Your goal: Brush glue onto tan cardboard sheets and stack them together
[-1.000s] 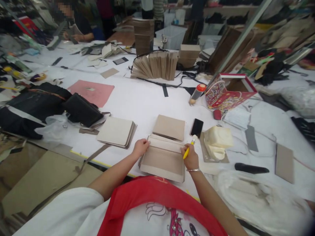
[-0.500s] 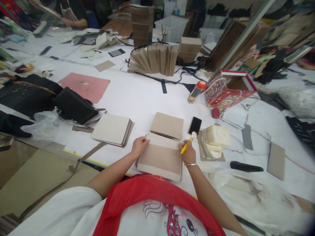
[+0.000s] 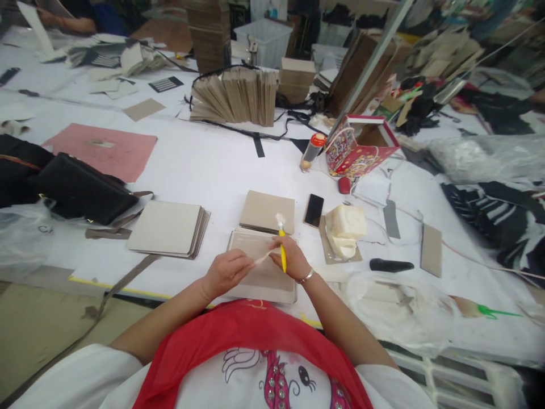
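Note:
My right hand (image 3: 293, 258) is closed round a yellow-handled brush (image 3: 283, 249), its bristles up and coated in something white. My left hand (image 3: 227, 271) pinches the end of a thin pale piece (image 3: 261, 259), seen nearly edge-on. The other end of that piece reaches the fingers of my right hand. Both hands are above a stack of grey-brown boards (image 3: 268, 287) close to my body. Just beyond it lies a smaller pile of brown boards (image 3: 266, 210). A block of off-white paste (image 3: 347, 222) sits on a board to the right.
Pale boards (image 3: 164, 227) are stacked on the left, near a black bag (image 3: 85, 190). A phone (image 3: 314, 210), a red-lidded bottle (image 3: 313, 152) and a red gift bag (image 3: 361, 147) stand or lie on the right. Brown panels (image 3: 234, 96) fan out at the back.
Both hands have come together over the stack, and a thin pale piece now spans between them. The brush has turned more upright. The camera view has shifted to the right.

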`<state>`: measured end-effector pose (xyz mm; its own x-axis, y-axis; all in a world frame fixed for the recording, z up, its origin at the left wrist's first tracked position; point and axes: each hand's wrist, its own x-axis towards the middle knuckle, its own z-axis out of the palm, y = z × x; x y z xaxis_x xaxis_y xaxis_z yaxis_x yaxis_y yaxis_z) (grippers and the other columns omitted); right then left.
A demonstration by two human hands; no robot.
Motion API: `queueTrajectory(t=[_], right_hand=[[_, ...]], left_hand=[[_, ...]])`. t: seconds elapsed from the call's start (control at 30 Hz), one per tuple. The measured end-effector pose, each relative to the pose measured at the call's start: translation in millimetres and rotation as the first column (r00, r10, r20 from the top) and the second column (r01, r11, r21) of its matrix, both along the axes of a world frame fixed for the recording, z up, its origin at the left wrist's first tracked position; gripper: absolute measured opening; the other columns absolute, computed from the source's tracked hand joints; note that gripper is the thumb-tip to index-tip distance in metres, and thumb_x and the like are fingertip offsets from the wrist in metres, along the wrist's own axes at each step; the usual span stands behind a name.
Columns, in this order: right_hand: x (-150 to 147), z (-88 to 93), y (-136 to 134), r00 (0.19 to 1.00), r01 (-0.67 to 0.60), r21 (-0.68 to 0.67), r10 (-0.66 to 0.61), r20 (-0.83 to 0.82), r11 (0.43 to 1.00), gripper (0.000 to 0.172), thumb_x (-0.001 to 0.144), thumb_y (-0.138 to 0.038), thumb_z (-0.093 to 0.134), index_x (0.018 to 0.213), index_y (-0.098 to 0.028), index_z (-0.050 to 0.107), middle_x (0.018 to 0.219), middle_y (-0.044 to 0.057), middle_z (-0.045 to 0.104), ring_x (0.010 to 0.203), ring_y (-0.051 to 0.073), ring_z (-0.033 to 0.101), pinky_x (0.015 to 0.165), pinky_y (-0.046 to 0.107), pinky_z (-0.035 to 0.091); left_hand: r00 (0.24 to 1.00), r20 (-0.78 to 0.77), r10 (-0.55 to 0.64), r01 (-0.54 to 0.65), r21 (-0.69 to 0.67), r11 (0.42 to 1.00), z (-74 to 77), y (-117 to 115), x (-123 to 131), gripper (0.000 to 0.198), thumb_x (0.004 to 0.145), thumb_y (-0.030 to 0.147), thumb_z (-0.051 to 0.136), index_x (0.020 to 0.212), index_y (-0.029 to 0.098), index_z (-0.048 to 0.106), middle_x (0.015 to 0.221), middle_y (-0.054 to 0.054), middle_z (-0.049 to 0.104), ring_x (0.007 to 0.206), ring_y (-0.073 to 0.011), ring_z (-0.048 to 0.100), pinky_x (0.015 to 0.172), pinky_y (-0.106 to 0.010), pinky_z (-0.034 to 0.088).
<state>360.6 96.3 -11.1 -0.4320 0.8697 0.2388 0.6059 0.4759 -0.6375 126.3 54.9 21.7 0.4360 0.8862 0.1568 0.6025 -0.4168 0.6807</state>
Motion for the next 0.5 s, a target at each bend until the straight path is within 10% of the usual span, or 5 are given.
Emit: queueTrajectory(t=[0.2,0.5], right_hand=[[20,-17.1,1,0.949,0.315,-0.169,-0.314,0.035,0.934,0.025,0.080,-0.039,0.049,0.096,-0.020,0.046,0.083,0.004,0.060,0.069,0.017,0.059,0.062,0.026,0.043],[10,-40.7,9,0.836,0.528,-0.092,-0.499,0.228,0.844,0.030,0.080,-0.039,0.046,0.100,-0.017,0.049,0.069,0.002,0.057,0.056,0.015,0.052,0.053,0.023,0.033]], left_hand=[[0.895,0.013,0.446,-0.433,-0.217,0.875,-36.2,23,-7,0.024,0.081,0.035,0.048,0.073,0.017,0.063,0.071,-0.001,0.061,0.069,-0.0126,0.054,0.067,-0.023,0.041],[0.787,-0.135,0.601,-0.611,-0.302,0.732,-74.4,45,-7,0.024,0.077,0.035,0.050,0.066,0.017,0.061,0.064,-0.001,0.062,0.064,-0.0139,0.054,0.061,-0.024,0.037]])
